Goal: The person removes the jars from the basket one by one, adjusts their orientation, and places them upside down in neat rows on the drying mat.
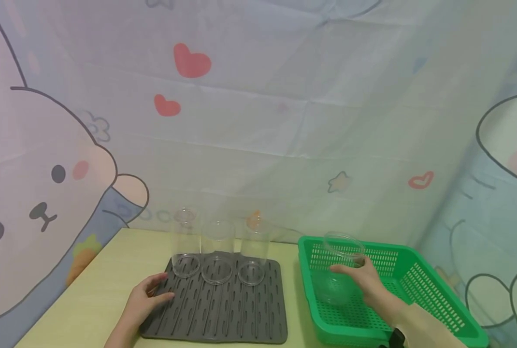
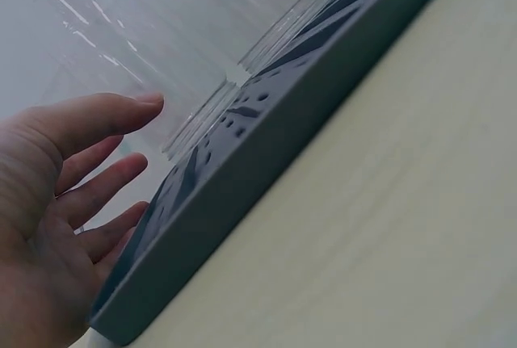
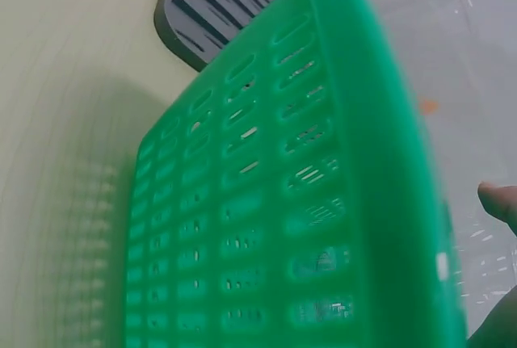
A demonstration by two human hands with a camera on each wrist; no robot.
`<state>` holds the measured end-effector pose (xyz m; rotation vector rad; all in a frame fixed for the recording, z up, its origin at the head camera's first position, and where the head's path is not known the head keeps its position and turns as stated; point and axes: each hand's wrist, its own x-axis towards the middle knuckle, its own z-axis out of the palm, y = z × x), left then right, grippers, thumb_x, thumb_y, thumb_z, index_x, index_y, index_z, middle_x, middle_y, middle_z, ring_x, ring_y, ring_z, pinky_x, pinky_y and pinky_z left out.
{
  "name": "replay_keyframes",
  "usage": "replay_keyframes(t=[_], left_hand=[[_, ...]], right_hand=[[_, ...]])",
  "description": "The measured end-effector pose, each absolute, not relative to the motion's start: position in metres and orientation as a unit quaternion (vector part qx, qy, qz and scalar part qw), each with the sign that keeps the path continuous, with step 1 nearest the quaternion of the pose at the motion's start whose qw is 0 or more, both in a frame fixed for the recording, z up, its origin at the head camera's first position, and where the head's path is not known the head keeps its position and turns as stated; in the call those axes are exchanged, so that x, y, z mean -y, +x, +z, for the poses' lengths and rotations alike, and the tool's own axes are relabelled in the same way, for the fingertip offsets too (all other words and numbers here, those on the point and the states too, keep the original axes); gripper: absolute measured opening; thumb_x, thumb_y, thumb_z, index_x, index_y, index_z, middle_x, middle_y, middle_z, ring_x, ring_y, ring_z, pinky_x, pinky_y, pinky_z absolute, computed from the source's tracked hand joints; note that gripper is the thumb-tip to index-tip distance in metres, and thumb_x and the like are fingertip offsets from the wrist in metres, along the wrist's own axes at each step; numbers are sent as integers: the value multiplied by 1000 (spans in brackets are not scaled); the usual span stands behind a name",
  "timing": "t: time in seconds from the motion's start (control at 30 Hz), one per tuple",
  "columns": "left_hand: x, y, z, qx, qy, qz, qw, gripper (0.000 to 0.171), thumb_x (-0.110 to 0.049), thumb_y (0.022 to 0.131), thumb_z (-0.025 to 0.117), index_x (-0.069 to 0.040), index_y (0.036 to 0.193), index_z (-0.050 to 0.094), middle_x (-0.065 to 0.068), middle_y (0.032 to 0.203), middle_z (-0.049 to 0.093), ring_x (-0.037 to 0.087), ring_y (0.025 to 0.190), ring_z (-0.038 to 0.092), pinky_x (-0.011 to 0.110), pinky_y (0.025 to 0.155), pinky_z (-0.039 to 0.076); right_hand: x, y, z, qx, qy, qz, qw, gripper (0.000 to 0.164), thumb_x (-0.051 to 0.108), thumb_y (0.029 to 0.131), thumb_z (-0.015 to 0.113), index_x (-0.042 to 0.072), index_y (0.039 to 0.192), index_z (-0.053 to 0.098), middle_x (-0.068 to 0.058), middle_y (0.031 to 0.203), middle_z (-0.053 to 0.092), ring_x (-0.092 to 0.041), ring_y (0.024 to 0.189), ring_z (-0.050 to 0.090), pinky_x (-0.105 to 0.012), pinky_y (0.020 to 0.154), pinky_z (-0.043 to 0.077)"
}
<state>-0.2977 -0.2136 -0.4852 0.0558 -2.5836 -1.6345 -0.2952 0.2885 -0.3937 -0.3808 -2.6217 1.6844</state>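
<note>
Three clear cylindrical containers stand upright in a row on a dark grey ribbed drying mat point(image 1: 223, 316): a left one point(image 1: 186, 244), a middle one point(image 1: 218, 241) and a right one point(image 1: 253, 251). My left hand point(image 1: 142, 300) is at the mat's left edge, fingers apart and relaxed, holding nothing; the left wrist view shows its thumb and fingers close to the nearest container's base. Over the green basket point(image 1: 309, 299), my right hand point(image 1: 367, 279) grips a fourth clear container point(image 1: 334, 287) by its side. Only the thumb and part of this hand show in the right wrist view.
The basket has slotted walls and stands right of the mat on a pale yellow table point(image 1: 89, 290). Behind the table hangs a cartoon-printed cloth point(image 1: 258, 121). An orange patch shows through the right container. The basket's rim rises beside my right forearm.
</note>
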Motion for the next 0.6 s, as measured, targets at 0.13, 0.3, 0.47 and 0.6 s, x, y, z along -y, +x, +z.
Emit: replay_keyframes(t=[0.13,0.3,0.47,0.6], left_hand=[[212,-298,-482,841,23,-539,41,67,-10,85,75,8,141,42,31,145,43,48,137,36,56,114,33],[210,-299,-475,847,14,-529,45,68,-11,85,75,8,141,42,32,146,42,47,138,35,59,114,32],[208,-292,-458,846,-11,-530,55,66,-17,88,73,4,143,42,27,148,42,44,137,38,60,111,35],[205,-284,-440,838,-25,-540,81,66,-23,89,73,-1,143,43,23,147,45,40,136,41,57,110,38]], right_hand=[[-292,-293,-389,840,-123,529,9,109,44,82,77,-6,152,9,-35,152,15,-54,137,22,-68,109,29],[-295,-287,-383,844,-117,523,37,119,44,81,78,-3,155,-3,-35,155,12,-52,141,18,-67,111,28],[-294,-281,-375,848,-108,513,74,113,43,82,77,0,155,2,-33,155,15,-51,140,22,-67,108,32],[-293,-277,-368,850,-97,504,117,109,39,82,78,3,156,7,-31,155,17,-48,142,21,-66,108,33]])
